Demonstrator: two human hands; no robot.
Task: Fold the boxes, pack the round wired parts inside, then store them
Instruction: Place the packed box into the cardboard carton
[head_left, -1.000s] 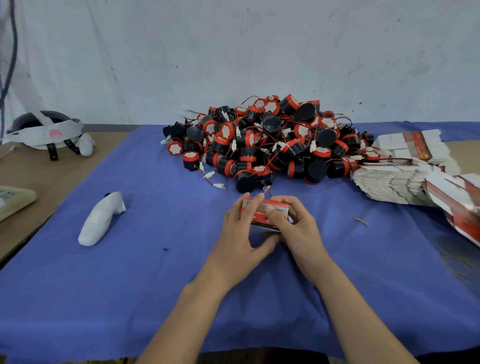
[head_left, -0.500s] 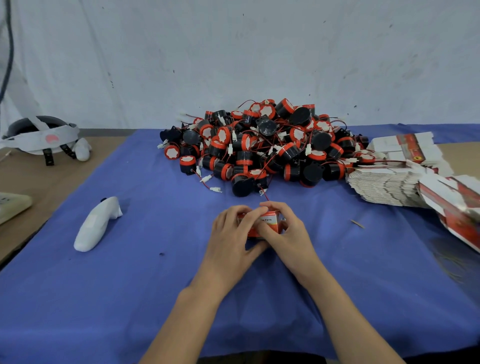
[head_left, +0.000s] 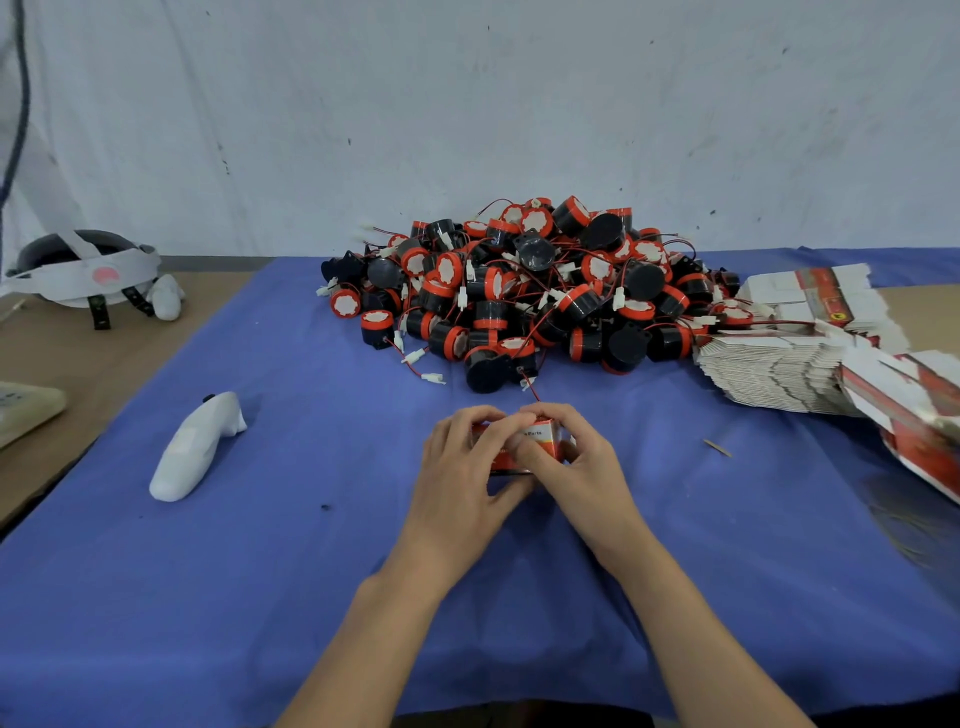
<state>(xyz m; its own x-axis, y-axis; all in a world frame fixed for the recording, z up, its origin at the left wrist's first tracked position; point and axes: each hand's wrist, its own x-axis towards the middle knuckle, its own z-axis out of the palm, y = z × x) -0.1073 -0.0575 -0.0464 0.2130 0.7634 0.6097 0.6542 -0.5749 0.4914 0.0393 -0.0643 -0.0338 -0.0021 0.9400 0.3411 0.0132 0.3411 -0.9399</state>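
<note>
A small red and white box (head_left: 540, 439) sits on the blue cloth (head_left: 311, 571) at the middle of the table. My left hand (head_left: 462, 467) and my right hand (head_left: 576, 462) both grip it, fingers curled over its top, so most of it is hidden. Behind it lies a big pile of black and red round wired parts (head_left: 519, 291). At the right lies a stack of flat unfolded boxes (head_left: 779, 369), with more red and white flat boxes (head_left: 914, 415) spilling toward the edge.
A white handheld controller (head_left: 195, 447) lies on the cloth to the left. A headset with a white strap (head_left: 83, 270) sits on the brown table at far left. A small stick (head_left: 718, 448) lies right of my hands. A pale wall stands behind.
The box has turned in my hands from lying long and flat to a more compact, squarer shape, and my fingers have closed further over its top.
</note>
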